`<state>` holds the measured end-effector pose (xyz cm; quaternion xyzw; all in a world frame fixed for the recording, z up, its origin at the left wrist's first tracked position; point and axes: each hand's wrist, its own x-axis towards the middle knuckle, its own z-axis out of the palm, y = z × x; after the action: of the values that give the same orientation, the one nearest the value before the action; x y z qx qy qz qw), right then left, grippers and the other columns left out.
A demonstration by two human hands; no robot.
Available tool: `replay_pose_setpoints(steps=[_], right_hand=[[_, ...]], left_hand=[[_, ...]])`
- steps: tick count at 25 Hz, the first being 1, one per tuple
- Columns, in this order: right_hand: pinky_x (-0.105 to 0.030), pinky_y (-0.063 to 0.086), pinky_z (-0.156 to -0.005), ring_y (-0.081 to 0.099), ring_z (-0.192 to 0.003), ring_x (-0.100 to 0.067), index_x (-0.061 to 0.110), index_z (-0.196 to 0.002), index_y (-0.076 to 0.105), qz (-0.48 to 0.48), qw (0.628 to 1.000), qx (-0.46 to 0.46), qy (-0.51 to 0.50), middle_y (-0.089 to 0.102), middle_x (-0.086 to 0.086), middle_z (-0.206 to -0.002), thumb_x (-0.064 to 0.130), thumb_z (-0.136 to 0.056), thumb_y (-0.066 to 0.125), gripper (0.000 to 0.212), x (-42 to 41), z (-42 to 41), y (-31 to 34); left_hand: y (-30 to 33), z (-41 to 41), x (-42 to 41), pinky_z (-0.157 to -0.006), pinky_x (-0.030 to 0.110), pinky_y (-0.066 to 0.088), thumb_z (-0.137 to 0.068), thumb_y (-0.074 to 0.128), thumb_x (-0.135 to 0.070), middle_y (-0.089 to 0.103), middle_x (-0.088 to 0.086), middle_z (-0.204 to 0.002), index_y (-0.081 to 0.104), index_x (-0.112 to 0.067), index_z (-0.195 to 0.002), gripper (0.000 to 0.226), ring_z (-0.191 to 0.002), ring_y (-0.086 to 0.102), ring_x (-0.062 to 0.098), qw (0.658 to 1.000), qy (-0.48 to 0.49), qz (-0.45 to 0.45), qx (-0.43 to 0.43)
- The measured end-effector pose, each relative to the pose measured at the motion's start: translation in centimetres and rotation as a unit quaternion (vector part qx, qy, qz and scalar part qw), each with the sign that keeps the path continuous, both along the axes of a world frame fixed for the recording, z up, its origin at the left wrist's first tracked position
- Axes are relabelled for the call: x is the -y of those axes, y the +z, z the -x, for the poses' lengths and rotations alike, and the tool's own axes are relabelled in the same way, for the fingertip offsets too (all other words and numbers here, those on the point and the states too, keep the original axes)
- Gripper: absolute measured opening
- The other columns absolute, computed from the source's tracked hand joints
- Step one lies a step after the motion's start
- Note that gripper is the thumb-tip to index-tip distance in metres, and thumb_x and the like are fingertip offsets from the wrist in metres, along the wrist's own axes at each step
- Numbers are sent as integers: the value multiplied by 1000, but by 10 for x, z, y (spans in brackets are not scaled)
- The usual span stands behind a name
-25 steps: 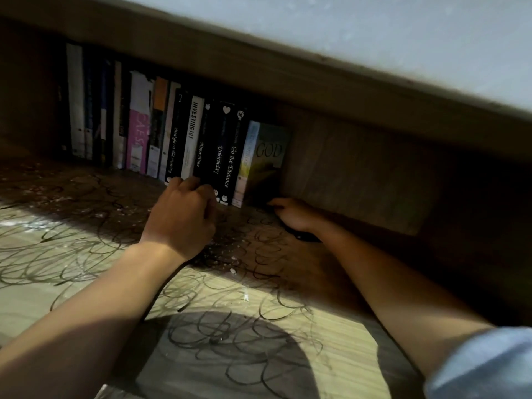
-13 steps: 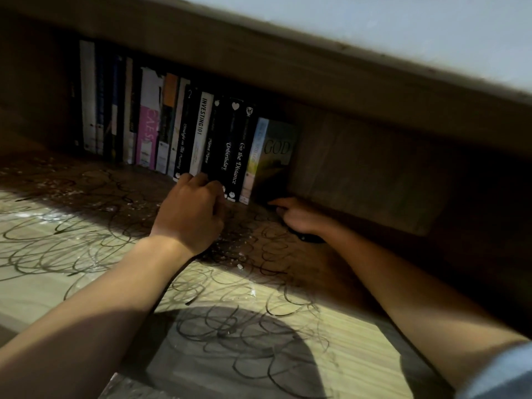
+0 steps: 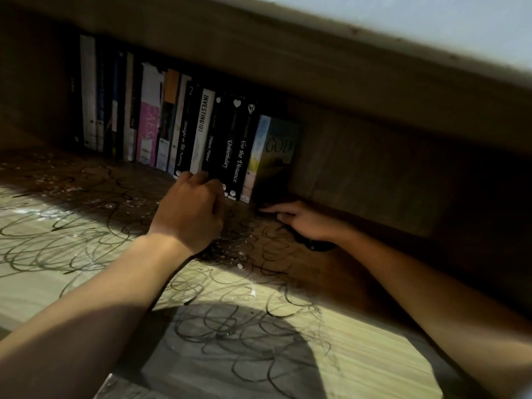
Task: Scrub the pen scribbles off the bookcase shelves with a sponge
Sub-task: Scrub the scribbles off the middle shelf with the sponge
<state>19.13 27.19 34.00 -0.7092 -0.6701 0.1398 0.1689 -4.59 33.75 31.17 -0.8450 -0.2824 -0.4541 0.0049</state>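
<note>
Scribbles (image 3: 230, 326) loop across the whole shelf (image 3: 43, 283), running left to right. Left hand (image 3: 191, 210) is curled against the books (image 3: 201, 133); can't tell if it's gripping. Right hand (image 3: 305, 220) presses a dark sponge (image 3: 316, 244), I'd guess, nearest the back-corner marks.

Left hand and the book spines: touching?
Touching. The head view shows the left hand with its curled fingertips overlapping the bottoms of the black book spines, no gap visible.
</note>
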Motion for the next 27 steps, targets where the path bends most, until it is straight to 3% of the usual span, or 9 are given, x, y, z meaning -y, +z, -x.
replay_pose_setpoints(steps=[2, 3, 6, 9, 13, 18, 22, 25, 27], right_hand=[[-31, 53, -71, 64, -82, -17, 29, -132, 55, -1, 998, -2, -58, 65, -3, -118, 16, -103, 36, 37, 6, -32, 2], [-27, 51, -70, 63, -82, -14, 31, -132, 55, -7, 993, 6, -121, 63, -4, -120, 18, -103, 36, 36, 7, -49, 2], [-29, 44, -94, 56, -113, -25, 19, -132, 55, -9, 964, 76, -255, 53, -11, -137, 19, -100, 40, 35, -14, -71, 4], [-30, 39, -99, 51, -122, -28, 15, -134, 53, -19, 977, 50, -206, 50, -11, -140, 11, -99, 38, 39, -30, -36, -2], [-35, 45, -100, 55, -118, -25, 35, -126, 56, -7, 991, -9, -134, 54, -5, -137, 12, -102, 35, 39, -1, -54, -4], [-28, 49, -87, 60, -100, -22, 30, -136, 51, -28, 957, 49, -286, 51, -8, -139, 12, -100, 32, 44, 26, -78, 3], [-15, 41, -44, 54, -50, -2, 33, -130, 49, -1, 986, -53, -157, 61, -10, -84, 13, -104, 32, 37, 45, -34, -1], [-7, 46, -74, 62, -100, -8, 25, -132, 51, -1, 994, -67, -85, 61, -5, -117, 7, -102, 36, 38, 75, -51, -2], [-15, 46, -53, 63, -68, -8, 24, -135, 52, -15, 983, -53, -177, 64, -10, -92, 9, -103, 33, 40, 75, -67, 5]], left_hand=[[0, 0, 0, -71, 47, 50, -73, 63, 0, 62, 17, -83, 67, -5, -82, 11, -83, 55, 42, 1000, 3, -4, -1], [0, 0, 0, -71, 46, 49, -73, 63, 0, 62, 18, -83, 67, -5, -82, 11, -83, 55, 42, 1000, 4, -4, 1], [3, -2, 3, -71, 46, 49, -76, 60, -3, 62, 20, -85, 67, -4, -85, 11, -86, 53, 41, 1000, 14, -1, 2], [3, -2, 5, -74, 48, 48, -78, 57, -6, 62, 20, -88, 67, -4, -87, 14, -88, 53, 41, 1000, 15, 3, -11], [2, 1, 1, -75, 49, 48, -75, 43, -19, 62, 17, -85, 67, -7, -83, 28, -83, 56, 41, 1000, 17, -3, -19], [3, -1, 4, -76, 49, 47, -79, 58, -6, 62, 19, -89, 66, -6, -87, 11, -91, 52, 41, 999, 16, 27, -7], [3, -2, 2, -77, 49, 47, -76, 61, -5, 63, 18, -91, 67, -7, -86, 12, -91, 52, 41, 1000, 9, 29, -5], [2, -2, 0, -77, 50, 47, -77, 59, -7, 63, 16, -90, 66, -9, -86, 11, -90, 53, 40, 1000, 3, 24, -6], [3, -3, 1, -77, 50, 47, -77, 60, -7, 62, 17, -90, 65, -8, -87, 11, -91, 53, 40, 1000, -1, 23, -5]])
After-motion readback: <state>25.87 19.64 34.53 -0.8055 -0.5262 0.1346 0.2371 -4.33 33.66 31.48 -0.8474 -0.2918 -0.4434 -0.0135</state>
